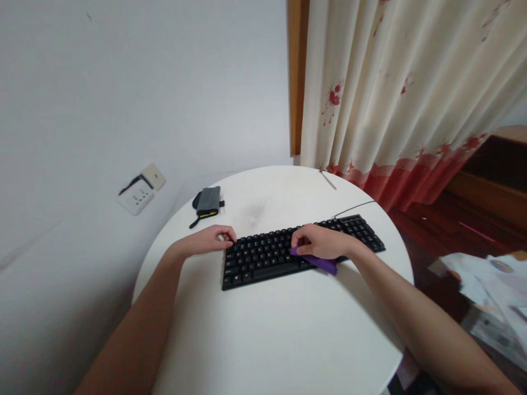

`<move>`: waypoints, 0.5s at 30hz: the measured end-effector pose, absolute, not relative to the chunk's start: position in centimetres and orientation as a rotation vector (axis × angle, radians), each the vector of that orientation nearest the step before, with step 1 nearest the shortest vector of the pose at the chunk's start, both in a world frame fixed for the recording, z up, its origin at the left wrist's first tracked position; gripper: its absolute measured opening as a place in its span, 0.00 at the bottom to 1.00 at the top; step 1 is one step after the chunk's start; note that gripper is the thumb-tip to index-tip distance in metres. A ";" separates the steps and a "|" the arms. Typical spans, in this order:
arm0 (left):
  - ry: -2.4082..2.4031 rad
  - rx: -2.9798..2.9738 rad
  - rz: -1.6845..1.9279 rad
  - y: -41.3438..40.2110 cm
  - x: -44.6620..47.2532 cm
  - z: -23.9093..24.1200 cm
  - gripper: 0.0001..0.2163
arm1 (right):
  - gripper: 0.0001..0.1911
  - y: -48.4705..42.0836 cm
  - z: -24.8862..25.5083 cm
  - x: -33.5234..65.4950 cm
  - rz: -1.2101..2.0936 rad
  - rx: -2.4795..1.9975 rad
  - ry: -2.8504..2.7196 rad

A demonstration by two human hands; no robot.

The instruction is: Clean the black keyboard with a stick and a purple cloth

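A black keyboard (pixel 272 258) lies slightly slanted across the white round table (pixel 263 334). At its upper left corner, my left hand (pixel 212 240) has its fingertips bent against the edge, closed on the keyboard. My right hand (pixel 323 241) is over the right-middle keys, fingers pinching a purple cloth (pixel 323 264). The cloth rests on the keys and hangs past the keyboard's near edge. Some keys beneath the right hand and cloth are hidden.
A grey pouch (pixel 209 201) with a dark strap lies at the table's back left. Toward the back right are a thin stick-like object (pixel 328 179) and the keyboard's cable (pixel 354 208). A wall socket (pixel 135 196) is left, a curtain (pixel 362 109) behind, and white papers or bags (pixel 486 285) right.
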State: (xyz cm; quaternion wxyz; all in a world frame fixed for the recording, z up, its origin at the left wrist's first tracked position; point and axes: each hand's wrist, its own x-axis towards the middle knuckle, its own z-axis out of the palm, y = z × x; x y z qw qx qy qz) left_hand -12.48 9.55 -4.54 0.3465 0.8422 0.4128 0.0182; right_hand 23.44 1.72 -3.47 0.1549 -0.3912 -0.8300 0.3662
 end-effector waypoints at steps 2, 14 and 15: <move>1.071 2.185 0.046 9.6 -12.5 -4.6 0.13 | 0.07 2.3 -3.5 24.0 1.026 -1.155 -2.267; 1.091 2.183 0.050 9.1 -12.0 -4.0 0.14 | 0.09 4.1 -3.2 28.4 0.121 -1.651 -1.632; 1.090 2.181 0.050 9.1 -12.0 -4.0 0.14 | 0.09 3.8 -3.3 28.6 0.139 -1.673 -1.635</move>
